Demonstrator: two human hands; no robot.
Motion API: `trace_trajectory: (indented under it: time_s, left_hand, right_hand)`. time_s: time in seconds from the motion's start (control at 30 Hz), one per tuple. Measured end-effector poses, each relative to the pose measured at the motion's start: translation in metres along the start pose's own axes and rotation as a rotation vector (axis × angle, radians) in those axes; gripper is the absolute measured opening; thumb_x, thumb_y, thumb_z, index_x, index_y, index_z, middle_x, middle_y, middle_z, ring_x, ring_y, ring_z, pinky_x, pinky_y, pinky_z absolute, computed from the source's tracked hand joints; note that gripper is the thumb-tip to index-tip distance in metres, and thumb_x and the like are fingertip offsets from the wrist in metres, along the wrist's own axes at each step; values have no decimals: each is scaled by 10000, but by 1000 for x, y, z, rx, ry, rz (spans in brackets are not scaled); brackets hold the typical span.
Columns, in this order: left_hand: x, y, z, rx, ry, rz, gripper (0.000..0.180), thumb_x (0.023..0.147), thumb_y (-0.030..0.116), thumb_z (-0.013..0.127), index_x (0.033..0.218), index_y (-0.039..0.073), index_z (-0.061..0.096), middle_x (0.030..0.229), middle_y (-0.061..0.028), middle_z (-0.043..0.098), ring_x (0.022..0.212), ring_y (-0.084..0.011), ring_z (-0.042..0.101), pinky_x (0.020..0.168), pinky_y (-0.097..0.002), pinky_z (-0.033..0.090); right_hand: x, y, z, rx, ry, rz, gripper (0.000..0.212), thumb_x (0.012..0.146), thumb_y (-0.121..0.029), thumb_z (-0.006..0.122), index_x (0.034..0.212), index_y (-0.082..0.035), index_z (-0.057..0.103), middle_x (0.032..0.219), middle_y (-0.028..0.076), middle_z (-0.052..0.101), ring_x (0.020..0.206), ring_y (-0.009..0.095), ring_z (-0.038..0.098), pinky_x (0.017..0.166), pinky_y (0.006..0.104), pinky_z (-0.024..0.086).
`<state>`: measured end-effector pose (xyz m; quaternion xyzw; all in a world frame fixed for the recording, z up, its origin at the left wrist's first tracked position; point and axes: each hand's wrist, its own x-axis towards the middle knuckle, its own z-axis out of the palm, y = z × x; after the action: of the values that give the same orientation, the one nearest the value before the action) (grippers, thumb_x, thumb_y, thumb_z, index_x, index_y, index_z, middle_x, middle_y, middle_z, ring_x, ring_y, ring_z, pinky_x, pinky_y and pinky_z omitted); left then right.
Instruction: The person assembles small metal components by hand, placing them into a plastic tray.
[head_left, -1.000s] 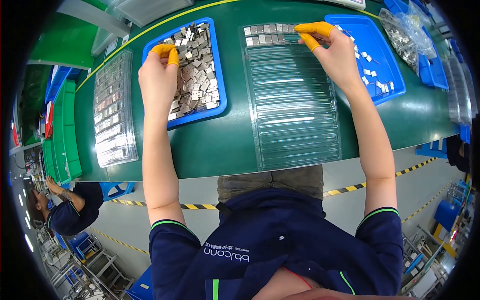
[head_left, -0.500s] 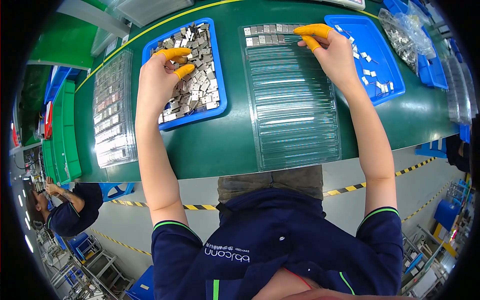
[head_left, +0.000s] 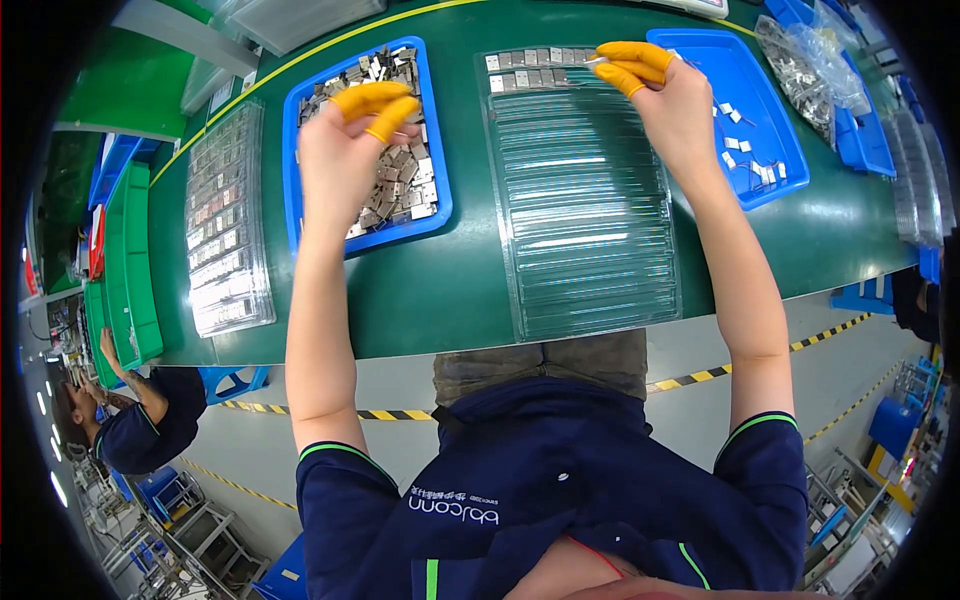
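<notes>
My left hand (head_left: 345, 135), with yellow finger cots, is over a blue tray (head_left: 437, 150) heaped with small metal connector shells (head_left: 402, 180). Its thumb and fingers are drawn together; anything between them is too small or blurred to name. At the far right corner of a clear ribbed plastic tray (head_left: 590, 270), my right hand (head_left: 660, 90) pinches with yellow-covered thumb and finger. Something small and pale shows at those fingertips, its kind unclear. Metal connectors (head_left: 535, 78) lie in two rows at the clear tray's far end.
Beyond my right hand stands a blue tray (head_left: 750, 105) with small white wired pieces. Another clear tray (head_left: 228, 230), filled with parts, lies at the left. Bagged parts (head_left: 800, 80) sit far right. A co-worker (head_left: 150, 415) is beside green bins (head_left: 130, 260) at the left.
My left hand has shifted right and a little nearer over the heap, and its fingers have come closer together. My right hand has moved slightly right, off the connector row's end.
</notes>
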<state>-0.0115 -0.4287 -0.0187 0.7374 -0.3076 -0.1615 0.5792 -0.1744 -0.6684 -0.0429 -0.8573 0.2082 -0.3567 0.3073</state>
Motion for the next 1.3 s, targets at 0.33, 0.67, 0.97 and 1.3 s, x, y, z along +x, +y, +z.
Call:
trace_trajectory:
  time_s: [0.33,0.67,0.97,1.3]
  left_hand:
    - [-26,6,49,-170,-60,-4,274,788,-20,648,1050,-78,599,966,-144,654,878,-201,649,808,-278,516]
    - [-28,5,48,-188,-102,-65,203,744,-15,692,944,-39,669,890,-89,685,803,-115,637,758,-227,507]
    - [-23,-2,33,-239,-355,99,181,761,-23,668,940,-48,667,877,-111,682,794,-144,651,744,-247,529]
    - [-28,3,35,-337,-438,11,169,773,-30,652,938,-62,659,868,-137,678,767,-183,664,716,-283,551]
  right_hand:
    - [-26,-46,21,356,-212,-148,176,743,-118,707,903,-48,691,918,69,676,879,188,622,815,280,467]
    - [-31,-48,24,493,-353,87,188,731,-123,725,894,-33,698,925,66,681,900,159,609,853,275,448]
    - [-25,-53,7,604,-581,46,222,649,-83,782,855,-47,708,923,45,641,854,146,584,772,266,467]
    - [-26,-55,7,705,-675,224,210,626,-22,764,824,-7,696,852,56,639,825,159,589,785,263,454]
